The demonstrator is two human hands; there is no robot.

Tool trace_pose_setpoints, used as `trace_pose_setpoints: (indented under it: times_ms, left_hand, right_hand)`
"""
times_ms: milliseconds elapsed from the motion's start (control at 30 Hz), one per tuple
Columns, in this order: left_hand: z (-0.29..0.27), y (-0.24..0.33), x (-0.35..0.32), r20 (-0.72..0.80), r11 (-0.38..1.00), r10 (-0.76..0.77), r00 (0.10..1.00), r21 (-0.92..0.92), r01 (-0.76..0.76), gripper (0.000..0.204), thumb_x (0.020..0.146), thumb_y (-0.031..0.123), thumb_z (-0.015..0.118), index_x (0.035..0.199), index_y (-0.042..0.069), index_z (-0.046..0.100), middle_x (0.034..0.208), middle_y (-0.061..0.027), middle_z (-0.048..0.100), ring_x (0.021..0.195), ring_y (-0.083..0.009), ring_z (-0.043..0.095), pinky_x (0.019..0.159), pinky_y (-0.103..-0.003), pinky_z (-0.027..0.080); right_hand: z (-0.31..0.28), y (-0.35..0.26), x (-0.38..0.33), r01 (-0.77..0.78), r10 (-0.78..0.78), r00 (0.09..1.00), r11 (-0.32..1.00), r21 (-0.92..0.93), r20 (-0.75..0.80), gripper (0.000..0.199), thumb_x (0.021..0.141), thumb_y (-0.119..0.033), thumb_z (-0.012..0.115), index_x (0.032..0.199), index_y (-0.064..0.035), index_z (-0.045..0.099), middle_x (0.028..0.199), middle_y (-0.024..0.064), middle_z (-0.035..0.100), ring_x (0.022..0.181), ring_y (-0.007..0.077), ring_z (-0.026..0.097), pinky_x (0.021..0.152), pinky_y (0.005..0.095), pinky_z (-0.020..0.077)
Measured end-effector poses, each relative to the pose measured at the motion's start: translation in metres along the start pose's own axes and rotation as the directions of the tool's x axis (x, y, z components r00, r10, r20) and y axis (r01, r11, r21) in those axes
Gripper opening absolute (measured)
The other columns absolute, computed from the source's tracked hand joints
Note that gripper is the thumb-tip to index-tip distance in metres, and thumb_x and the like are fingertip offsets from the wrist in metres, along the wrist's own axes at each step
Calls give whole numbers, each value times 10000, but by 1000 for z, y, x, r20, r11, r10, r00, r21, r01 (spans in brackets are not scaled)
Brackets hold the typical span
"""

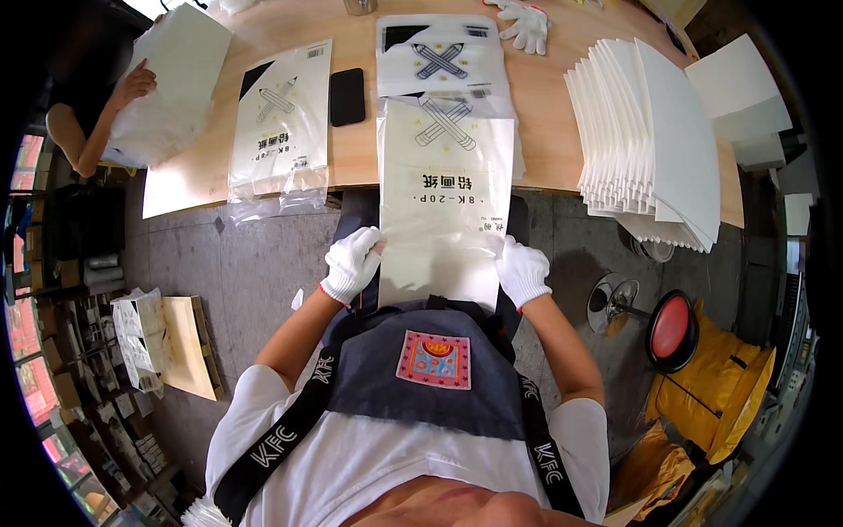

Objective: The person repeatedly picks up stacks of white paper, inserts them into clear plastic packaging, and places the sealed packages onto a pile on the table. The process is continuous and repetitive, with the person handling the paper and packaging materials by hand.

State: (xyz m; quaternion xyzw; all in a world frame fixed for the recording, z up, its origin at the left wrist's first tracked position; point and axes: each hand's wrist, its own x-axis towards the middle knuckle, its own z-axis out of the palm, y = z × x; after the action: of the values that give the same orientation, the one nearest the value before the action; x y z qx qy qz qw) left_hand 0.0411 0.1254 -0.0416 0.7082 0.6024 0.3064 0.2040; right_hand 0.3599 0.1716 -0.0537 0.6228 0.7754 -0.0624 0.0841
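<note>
A clear printed plastic bag (443, 158) with a crossed-pencils design lies over the table's near edge, a stack of white paper (430, 272) inside it and sticking out toward my lap. My left hand (353, 262), in a white knit glove, pinches the left edge near the bag's mouth. On the opposite edge, my gloved right hand (523, 270) grips the bag and paper, its thumb on top. Under the far end of this bag lie more printed bags (439, 57).
On the wooden table (544, 114) are a filled bag (281, 114), a black phone (348, 97), a spare glove (527, 26) and fanned folded white sheets (632, 140). Another person's hand (134, 85) holds a bagged stack at the left. A red-seated stool (672, 331) stands at right.
</note>
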Motion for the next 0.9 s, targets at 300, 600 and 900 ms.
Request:
trace_pose_setpoints:
  times_ms: [300,600,900]
  left_hand:
    - [-17,-1,-92,294,994,110,949,-54,-99,125,737,118,670,827,75,594,779,-118,602,732,-336,619,621,-438,502]
    - [-35,0,-65,512,897,442,737,-241,-371,253,820,196,625,1030,59,658,997,-126,662,918,-318,644,766,-405,529]
    - [-18,2,18,-66,998,32,997,-53,-36,90,737,102,623,823,78,631,785,-132,621,747,-342,629,650,-409,503]
  right_hand:
    - [8,-8,-106,320,-310,944,944,-84,113,246,927,-353,490,917,-153,633,768,19,665,625,182,672,521,378,516]
    - [-27,-24,-109,522,-536,844,806,278,-28,315,902,-269,504,1116,-71,623,1003,53,644,992,251,596,836,413,488]
    - [-60,12,-15,193,-178,752,980,-47,-635,261,882,-262,525,756,-58,629,827,139,579,871,337,584,764,477,484]
